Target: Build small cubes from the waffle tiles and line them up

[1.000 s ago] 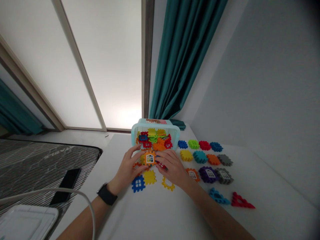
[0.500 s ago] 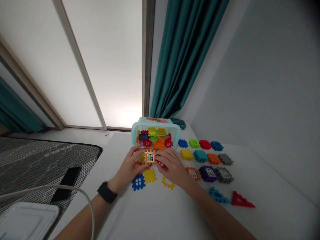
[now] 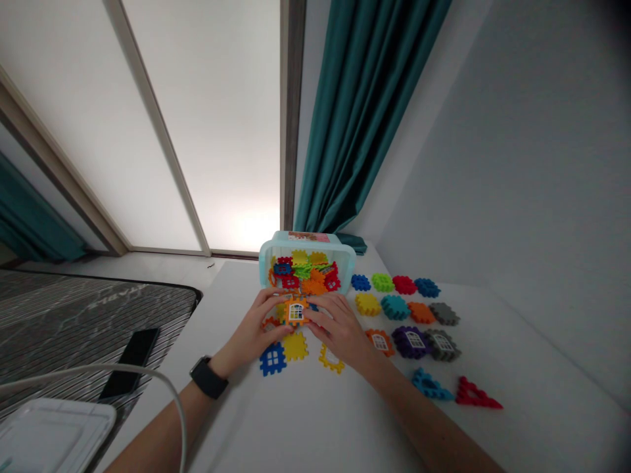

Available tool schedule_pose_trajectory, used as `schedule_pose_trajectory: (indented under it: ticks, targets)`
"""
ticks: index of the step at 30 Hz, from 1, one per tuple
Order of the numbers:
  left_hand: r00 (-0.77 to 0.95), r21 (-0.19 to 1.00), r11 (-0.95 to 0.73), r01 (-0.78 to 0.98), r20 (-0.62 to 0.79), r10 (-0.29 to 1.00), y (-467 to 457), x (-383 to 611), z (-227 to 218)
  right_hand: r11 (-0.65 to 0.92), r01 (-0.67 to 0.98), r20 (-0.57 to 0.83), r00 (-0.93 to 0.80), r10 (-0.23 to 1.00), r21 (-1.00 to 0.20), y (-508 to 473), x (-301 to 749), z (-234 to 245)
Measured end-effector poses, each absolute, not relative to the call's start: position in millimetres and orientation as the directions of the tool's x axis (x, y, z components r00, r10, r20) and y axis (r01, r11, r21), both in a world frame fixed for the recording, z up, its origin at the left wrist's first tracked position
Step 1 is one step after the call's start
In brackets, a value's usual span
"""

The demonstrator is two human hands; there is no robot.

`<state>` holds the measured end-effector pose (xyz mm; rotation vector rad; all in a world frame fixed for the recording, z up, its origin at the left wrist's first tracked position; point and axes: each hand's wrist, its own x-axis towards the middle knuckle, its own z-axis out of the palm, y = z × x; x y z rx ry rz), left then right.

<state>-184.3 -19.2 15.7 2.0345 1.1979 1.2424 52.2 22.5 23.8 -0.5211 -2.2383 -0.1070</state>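
A frosted glass door fills the upper left of the frame, and a teal curtain is hung at top centre beside a grey wall on the right. A striped mattress is seen at lower left, with a black phone lying on it and a white cable arched across it.

A white tabletop is spread across the lower right. A pale blue tub is set at its far end, heaped with coloured plastic pieces. Rows of further pieces are laid out to the right of the tub, among them a purple window piece, with a blue triangle and a red triangle below them. A blue window piece and a yellow piece are placed below the hands.

An orange window piece is held just in front of the tub, clasped between the left grip and the right grip, with the fingers of both closed around its edges. Whether it touches anything beneath cannot be told. Since the earlier frame, the right grip has been pressed closer, and a small red piece once visible under it is now hidden, while the orange piece is barely displaced
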Motion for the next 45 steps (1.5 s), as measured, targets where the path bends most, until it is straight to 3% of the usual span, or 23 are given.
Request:
schedule_pose_trajectory:
  ticks: [4, 7, 11, 15, 19, 26, 45]
  targets:
    - [0.227, 0.782, -0.506, 0.363, 0.453, 0.862, -18.6, -182.5, 16.1, 0.902, 0.372, 0.737, -0.543, 0.403, -0.219, 17.1, 49.2, 26.8]
    - [0.22, 0.808, -0.482, 0.338, 0.43, 0.875, -19.2, -179.1, 17.8, 0.796, 0.406, 0.673, -0.433, 0.6, -0.449, 13.0, 43.7, 30.2]
    - [0.178, 0.847, -0.439, 0.3, 0.403, 0.898, -20.6, -173.6, 21.1, 0.486, 0.353, 0.388, -0.315, 0.866, -0.8, 11.1, 36.4, 38.8]
    - [0.151, 0.91, -0.364, 0.196, 0.339, 0.929, -22.0, -168.9, 23.1, 0.226, 0.244, 0.13, -0.352, 0.927, -0.943, 10.2, 33.9, 49.5]
    - [0.15, 0.973, -0.226, 0.056, 0.215, 0.965, -24.1, -164.7, 24.6, 0.062, 0.143, 0.004, -0.376, 0.927, -0.988, 8.0, 34.2, 56.5]
    - [0.149, 0.991, -0.127, -0.035, 0.131, 0.98, -24.8, -163.0, 24.1, 0.002, 0.107, -0.038, -0.363, 0.931, -0.994, 9.7, 34.6, 54.5]
    - [0.084, 0.997, -0.08, 0.013, 0.079, 0.993, -23.5, -163.4, 23.9, 0.062, 0.231, -0.033, -0.386, 0.922, -0.971, 8.8, 36.2, 54.5]
